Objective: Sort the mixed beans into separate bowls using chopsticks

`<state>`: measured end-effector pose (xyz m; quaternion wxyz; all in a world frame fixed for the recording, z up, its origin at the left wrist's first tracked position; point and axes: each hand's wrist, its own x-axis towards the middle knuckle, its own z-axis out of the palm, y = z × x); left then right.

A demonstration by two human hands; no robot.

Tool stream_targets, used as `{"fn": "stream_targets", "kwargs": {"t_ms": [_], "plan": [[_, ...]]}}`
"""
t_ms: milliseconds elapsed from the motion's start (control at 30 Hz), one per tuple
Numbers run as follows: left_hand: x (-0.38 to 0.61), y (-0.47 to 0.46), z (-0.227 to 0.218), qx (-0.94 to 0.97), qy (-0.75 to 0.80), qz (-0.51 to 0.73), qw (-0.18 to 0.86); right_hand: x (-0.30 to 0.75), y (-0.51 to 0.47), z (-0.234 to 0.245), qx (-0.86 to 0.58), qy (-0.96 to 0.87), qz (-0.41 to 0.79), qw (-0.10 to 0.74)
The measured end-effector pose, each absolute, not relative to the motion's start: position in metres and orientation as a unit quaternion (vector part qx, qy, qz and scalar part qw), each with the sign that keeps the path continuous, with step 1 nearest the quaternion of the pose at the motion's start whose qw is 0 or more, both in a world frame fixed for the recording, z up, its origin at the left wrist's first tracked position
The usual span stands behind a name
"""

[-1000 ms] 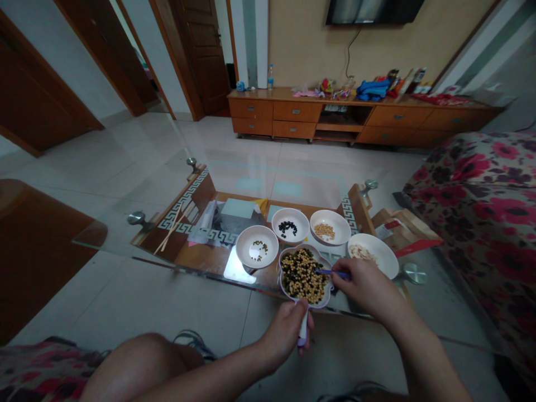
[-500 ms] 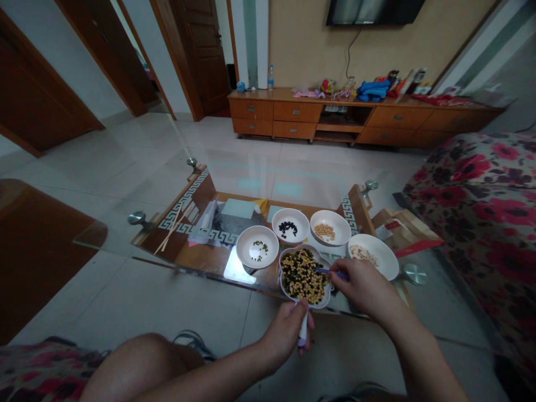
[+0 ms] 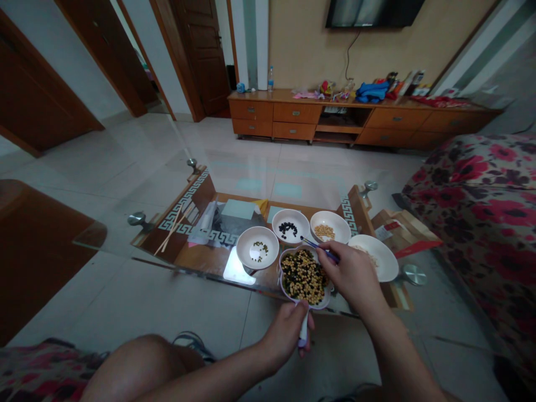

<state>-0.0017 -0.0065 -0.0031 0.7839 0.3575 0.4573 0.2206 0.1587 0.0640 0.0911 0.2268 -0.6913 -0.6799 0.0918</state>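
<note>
A living room with pale floor tiles [image 3: 125, 301] and a long wooden sideboard [image 3: 293, 114] along the far wall, seen from above by a seated person leaning over a low glass tabletop [image 3: 201, 277]. At its near edge, the left hand [image 3: 285, 329] has a closed grip around the white handle [image 3: 303, 332] of a scalloped dish [image 3: 310, 306], which is heaped with mixed black, green and yellow beans [image 3: 302, 276]. The right hand [image 3: 350, 276] has a tight pinching grip on a slim blue-handled utensil [image 3: 320, 249], its tip angled away from the person, just above the dish. Close around the dish sit a white bowl of green beans [image 3: 247, 245], a white bowl of black beans [image 3: 291, 213], a white bowl of yellow beans [image 3: 330, 215] and a white bowl of pale seeds [image 3: 387, 262]. The dish is so full that any tilt or slip of the handle could spill beans across the glass or onto the floor. A careless sweep of the right hand could also knock the nearby bowls.
</note>
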Motion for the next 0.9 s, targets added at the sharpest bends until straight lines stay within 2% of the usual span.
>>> {"fn": "stream_targets", "kwargs": {"t_ms": [533,900], "plan": [[-0.002,-0.006,-0.004,0.364,0.451,0.222,0.784,0.162,0.063,0.094,-0.704,-0.658,0.094,0.249],[-0.002,-0.007,-0.008,0.379,0.461,0.206,0.775,0.18,0.046,0.087,-0.637,-0.706,0.252,0.177]]}}
